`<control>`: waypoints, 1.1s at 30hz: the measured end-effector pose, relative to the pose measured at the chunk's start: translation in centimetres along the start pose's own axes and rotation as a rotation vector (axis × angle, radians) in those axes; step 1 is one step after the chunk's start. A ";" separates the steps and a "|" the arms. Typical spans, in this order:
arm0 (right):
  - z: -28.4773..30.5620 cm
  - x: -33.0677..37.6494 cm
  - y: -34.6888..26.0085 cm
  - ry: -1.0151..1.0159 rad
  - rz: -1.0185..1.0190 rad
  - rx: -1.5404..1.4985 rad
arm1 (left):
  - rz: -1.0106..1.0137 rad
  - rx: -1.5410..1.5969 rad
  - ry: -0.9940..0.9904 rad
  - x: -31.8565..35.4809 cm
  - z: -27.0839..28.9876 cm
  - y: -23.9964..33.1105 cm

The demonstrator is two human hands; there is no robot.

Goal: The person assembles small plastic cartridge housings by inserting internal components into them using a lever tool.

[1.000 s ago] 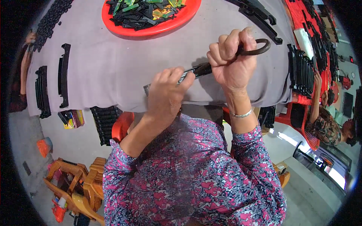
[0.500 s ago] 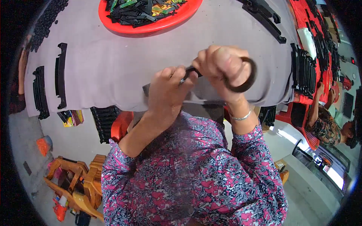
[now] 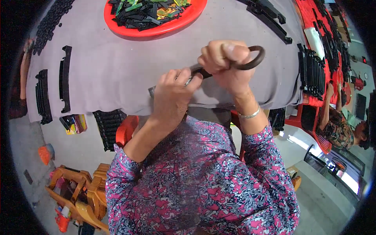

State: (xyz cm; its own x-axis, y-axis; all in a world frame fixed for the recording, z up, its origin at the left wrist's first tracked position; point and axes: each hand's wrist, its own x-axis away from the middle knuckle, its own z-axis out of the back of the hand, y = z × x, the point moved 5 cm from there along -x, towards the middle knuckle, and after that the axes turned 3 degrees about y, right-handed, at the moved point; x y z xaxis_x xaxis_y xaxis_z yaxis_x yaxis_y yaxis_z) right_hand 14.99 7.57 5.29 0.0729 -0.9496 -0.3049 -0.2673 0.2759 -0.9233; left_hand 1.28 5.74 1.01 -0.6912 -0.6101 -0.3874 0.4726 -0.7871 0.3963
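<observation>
Over the near part of the cloth-covered table, my left hand (image 3: 172,92) is closed around a black plastic strip (image 3: 151,91), whose end sticks out on the hand's left side. My right hand (image 3: 227,62) grips what looks like a pair of scissors (image 3: 256,62); a dark looped handle shows beyond the fist. The scissors' front part reaches toward the strip between the two hands, but the fingers mostly hide where they meet.
A red basin (image 3: 156,34) of black, green and yellow pieces stands at the far side. Long black strips lie at left (image 3: 64,78), far right (image 3: 270,23) and right (image 3: 312,72). Small black parts (image 3: 51,23) lie far left. A co-worker (image 3: 338,125) sits at right.
My right hand has shifted slightly left and away from me, and the looped handle has turned up from below the fist to beside it. My left hand stays nearly in place.
</observation>
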 end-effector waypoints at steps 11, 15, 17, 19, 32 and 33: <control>-0.8 -0.2 -0.4 -0.065 -0.013 0.147 | -0.047 0.050 0.055 0.3 0.6 -0.1; -1.0 -0.1 0.1 -0.071 0.091 0.192 | -0.050 -0.006 0.073 -0.3 0.8 0.3; 0.1 0.1 0.9 0.156 -0.043 -0.185 | -0.017 0.018 0.062 -0.3 0.8 0.3; 1.2 0.6 0.9 0.147 -0.007 -0.292 | -0.018 0.004 0.071 -0.2 0.9 0.3; 3.2 0.9 1.6 0.192 -0.079 -0.577 | -0.035 -0.049 0.117 -0.2 0.6 0.2; 3.3 0.9 1.6 0.183 -0.078 -0.593 | -0.035 -0.049 0.116 -0.2 0.6 0.2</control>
State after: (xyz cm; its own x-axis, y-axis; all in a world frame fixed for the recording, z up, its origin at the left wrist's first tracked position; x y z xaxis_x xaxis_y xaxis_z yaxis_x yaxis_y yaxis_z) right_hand 17.77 7.59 2.76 -0.0376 -0.9882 -0.1484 -0.7594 0.1248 -0.6386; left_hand 1.22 5.76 1.68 -0.6417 -0.5860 -0.4948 0.4770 -0.8101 0.3408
